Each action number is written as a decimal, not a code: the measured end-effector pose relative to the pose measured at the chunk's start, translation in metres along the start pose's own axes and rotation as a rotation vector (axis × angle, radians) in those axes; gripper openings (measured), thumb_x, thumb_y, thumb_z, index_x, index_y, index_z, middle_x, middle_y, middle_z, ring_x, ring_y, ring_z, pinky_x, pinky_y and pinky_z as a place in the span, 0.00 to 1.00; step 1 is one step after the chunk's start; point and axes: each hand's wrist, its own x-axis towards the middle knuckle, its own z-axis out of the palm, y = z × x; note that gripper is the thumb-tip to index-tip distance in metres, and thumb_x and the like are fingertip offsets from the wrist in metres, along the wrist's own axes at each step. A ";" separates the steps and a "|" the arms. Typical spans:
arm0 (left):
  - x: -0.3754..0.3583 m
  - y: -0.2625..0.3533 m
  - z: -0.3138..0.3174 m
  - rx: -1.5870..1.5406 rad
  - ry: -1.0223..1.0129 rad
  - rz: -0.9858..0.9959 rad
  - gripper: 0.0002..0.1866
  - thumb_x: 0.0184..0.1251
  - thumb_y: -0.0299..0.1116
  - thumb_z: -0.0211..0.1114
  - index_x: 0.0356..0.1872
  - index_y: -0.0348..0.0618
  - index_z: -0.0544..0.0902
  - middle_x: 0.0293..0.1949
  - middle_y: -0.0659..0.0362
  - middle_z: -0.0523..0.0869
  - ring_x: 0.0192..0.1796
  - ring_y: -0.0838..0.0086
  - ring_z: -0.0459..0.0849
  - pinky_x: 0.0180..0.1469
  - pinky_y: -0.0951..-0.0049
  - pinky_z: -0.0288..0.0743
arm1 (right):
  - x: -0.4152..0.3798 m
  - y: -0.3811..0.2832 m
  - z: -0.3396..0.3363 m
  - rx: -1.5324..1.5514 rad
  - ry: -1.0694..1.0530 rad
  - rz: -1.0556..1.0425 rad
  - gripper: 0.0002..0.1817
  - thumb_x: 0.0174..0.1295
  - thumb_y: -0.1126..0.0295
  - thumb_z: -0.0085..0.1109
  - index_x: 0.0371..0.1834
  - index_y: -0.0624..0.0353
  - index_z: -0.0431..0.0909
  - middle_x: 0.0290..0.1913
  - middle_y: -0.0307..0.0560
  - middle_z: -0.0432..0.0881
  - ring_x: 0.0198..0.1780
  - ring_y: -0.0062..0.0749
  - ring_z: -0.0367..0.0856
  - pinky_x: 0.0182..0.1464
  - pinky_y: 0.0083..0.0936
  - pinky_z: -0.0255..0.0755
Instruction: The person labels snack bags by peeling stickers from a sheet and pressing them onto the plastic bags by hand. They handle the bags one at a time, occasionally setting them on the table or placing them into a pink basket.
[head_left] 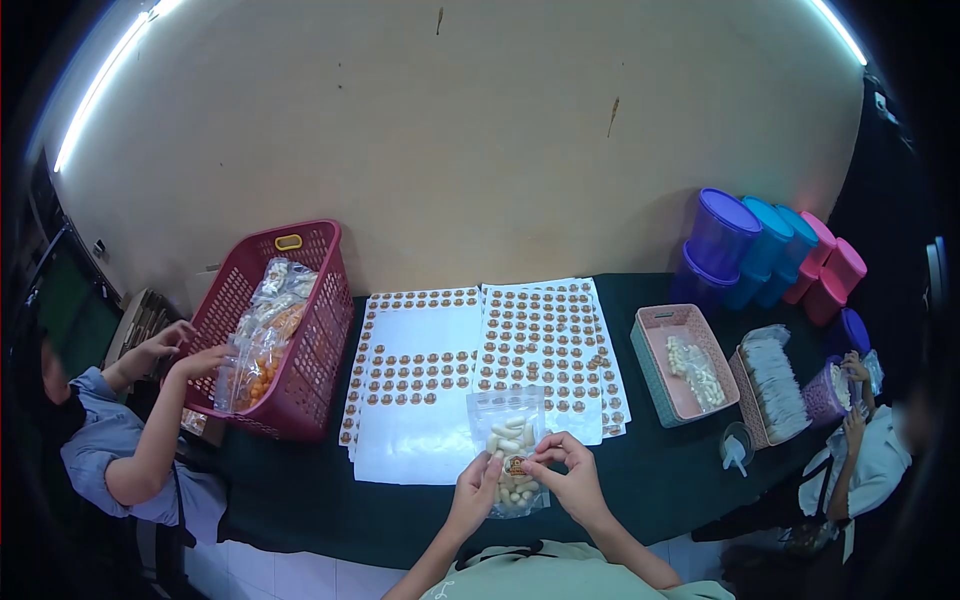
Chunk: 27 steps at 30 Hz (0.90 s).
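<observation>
A clear plastic pouch [507, 408] filled with white, finger-shaped snack pieces stands close over the table's front edge. My left hand [474, 492] is closed on the pouch's lower left side, thumb on its front. A round brown sticker [516, 466] lies against the middle of the pouch front. My right hand [570, 483] has its thumb and forefinger pinched together at the right edge of that sticker. Just behind the pouch lie sheets of the same round stickers [420, 440], the left sheet with a wide blank area where stickers are gone.
On the left stands a maroon basket [337, 290] of filled pouches, a person's hands [205, 362] inside it. To the right are a pink-and-green basket [650, 390] with pouches, a basket of stacked flat bags [775, 385], a small bowl [735, 448], coloured tubs [728, 235] and another person [880, 460].
</observation>
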 end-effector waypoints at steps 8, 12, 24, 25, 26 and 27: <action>-0.003 0.006 0.005 -0.129 -0.020 0.038 0.17 0.64 0.33 0.57 0.49 0.33 0.71 0.38 0.60 0.79 0.34 0.88 0.74 0.33 0.88 0.68 | 0.000 0.001 0.002 -0.014 0.019 -0.018 0.13 0.48 0.77 0.64 0.34 0.63 0.70 0.29 0.42 0.80 0.33 0.15 0.73 0.39 0.13 0.66; -0.002 0.001 0.002 -0.098 -0.057 0.038 0.19 0.63 0.30 0.57 0.52 0.34 0.69 0.42 0.58 0.79 0.39 0.84 0.77 0.38 0.84 0.71 | -0.001 0.006 0.004 -0.241 0.075 -0.157 0.15 0.47 0.71 0.65 0.35 0.62 0.70 0.26 0.40 0.82 0.27 0.16 0.73 0.35 0.16 0.65; -0.004 0.012 -0.004 -0.181 -0.041 -0.028 0.20 0.63 0.29 0.57 0.54 0.32 0.66 0.44 0.56 0.78 0.43 0.80 0.77 0.43 0.81 0.72 | -0.002 -0.008 -0.002 -0.306 0.174 -0.140 0.31 0.41 0.67 0.71 0.46 0.59 0.63 0.37 0.41 0.68 0.30 0.17 0.65 0.35 0.15 0.63; -0.004 0.013 -0.003 -0.188 -0.049 -0.028 0.20 0.63 0.29 0.57 0.54 0.32 0.66 0.44 0.56 0.77 0.43 0.80 0.77 0.44 0.80 0.72 | -0.001 -0.006 -0.001 -0.306 0.176 -0.140 0.31 0.41 0.67 0.71 0.46 0.59 0.63 0.37 0.41 0.68 0.30 0.17 0.65 0.35 0.15 0.63; -0.004 0.012 -0.002 -0.188 -0.051 -0.028 0.20 0.63 0.29 0.57 0.54 0.32 0.66 0.44 0.56 0.77 0.43 0.80 0.77 0.44 0.80 0.72 | -0.001 -0.003 0.001 -0.281 0.164 -0.129 0.32 0.40 0.67 0.71 0.48 0.59 0.62 0.39 0.42 0.68 0.32 0.17 0.66 0.36 0.16 0.65; -0.004 0.011 0.000 -0.180 -0.073 -0.002 0.20 0.63 0.28 0.57 0.54 0.32 0.66 0.44 0.56 0.77 0.43 0.80 0.77 0.44 0.81 0.72 | -0.001 0.000 0.004 -0.255 0.152 -0.119 0.34 0.40 0.66 0.72 0.49 0.59 0.61 0.41 0.42 0.67 0.34 0.18 0.67 0.36 0.17 0.66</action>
